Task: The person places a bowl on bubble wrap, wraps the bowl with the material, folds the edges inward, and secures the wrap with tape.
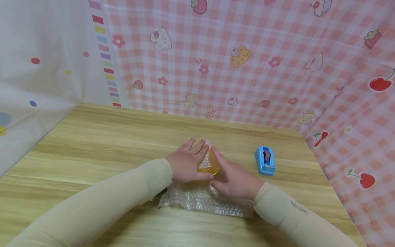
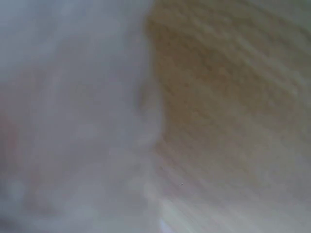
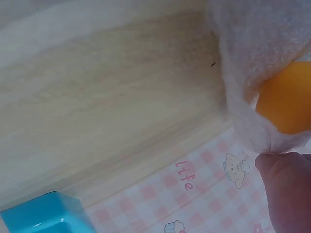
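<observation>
A smooth yellow-orange object [image 1: 213, 167] lies partly covered by clear bubble wrap [image 1: 205, 202]; its kind is hidden by the wrap and the hands. My left hand [image 1: 187, 164] rests on the wrap at the object's left side, with its fingers extended. From the right, my right hand [image 1: 234, 176] holds the wrapped object between thumb and fingers. In the right wrist view, a fingertip touches the edge of the wrap [image 3: 243, 104], and the orange surface [image 3: 286, 102] shows through a gap. The left wrist view is blurred, showing whitish wrap [image 2: 77, 126] close up.
A blue tape dispenser [image 1: 265, 164] stands on the wooden table [image 1: 102, 147] to the right of my hands. Part of a dark item [image 1: 162, 192] shows beneath my left wrist. A pink checkered curtain [image 1: 222, 82] borders the table's back and right.
</observation>
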Available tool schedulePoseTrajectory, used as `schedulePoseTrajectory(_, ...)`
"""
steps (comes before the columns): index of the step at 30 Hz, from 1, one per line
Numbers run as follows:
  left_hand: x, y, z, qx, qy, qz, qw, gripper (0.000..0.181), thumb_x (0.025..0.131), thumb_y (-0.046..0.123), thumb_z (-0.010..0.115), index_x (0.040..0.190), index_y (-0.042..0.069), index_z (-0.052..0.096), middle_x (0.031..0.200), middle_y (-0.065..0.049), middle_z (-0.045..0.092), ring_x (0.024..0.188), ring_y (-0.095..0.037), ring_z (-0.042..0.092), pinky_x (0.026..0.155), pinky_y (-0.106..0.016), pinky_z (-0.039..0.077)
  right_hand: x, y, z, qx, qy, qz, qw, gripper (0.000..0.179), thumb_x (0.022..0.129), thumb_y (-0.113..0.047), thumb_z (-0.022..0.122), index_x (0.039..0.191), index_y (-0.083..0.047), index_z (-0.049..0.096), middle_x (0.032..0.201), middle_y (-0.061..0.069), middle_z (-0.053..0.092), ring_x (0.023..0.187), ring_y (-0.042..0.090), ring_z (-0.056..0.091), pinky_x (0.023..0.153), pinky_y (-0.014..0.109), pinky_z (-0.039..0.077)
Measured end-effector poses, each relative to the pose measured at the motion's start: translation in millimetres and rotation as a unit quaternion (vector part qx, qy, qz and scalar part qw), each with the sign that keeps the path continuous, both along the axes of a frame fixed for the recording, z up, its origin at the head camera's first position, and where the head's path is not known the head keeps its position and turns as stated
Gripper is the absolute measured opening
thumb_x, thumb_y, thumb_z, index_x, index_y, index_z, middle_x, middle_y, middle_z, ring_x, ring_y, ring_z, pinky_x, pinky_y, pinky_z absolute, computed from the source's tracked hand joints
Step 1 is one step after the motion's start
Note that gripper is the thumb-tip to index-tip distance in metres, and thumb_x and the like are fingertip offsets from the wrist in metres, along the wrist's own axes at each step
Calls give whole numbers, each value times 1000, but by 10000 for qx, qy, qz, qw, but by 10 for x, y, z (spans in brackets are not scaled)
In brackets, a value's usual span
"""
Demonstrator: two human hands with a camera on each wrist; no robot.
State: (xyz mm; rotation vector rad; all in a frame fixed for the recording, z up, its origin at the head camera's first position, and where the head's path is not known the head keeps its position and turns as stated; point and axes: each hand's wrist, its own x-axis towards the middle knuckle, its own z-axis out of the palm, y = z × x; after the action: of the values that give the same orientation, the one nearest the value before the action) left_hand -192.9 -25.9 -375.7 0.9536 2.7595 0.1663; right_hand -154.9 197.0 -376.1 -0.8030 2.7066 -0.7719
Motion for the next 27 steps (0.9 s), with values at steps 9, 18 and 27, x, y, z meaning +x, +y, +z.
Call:
schedulePoseTrajectory(9,5,21,-2,-83,25,42,10000,108,96,82,41,170,11,10,178,-9,0,163,-46,2,132,-56,13,43,133,-6,83,-304,-923,9952,89,106,-49,59,171,-21,6,176,10,21,158,37,32,125,59,31)
schedulePoseTrajectory(18,-12,16,16,35,-126,220,9997,108,96,80,45,170,11,8,178,-9,-3,163,-44,-1,132,-56,11,17,167,17,14,-866,-1844,9790,56,114,-42,41,155,-6,49,155,19,56,145,41,51,118,63,40)
schedulePoseTrajectory(27,-42,0,16,108,-149,230,9996,107,97,79,45,170,10,7,178,-10,-3,163,-46,-1,132,-58,11,10,208,78,-120,-1456,-2441,9587,56,111,-50,45,143,-8,62,141,15,67,131,35,62,110,59,49)
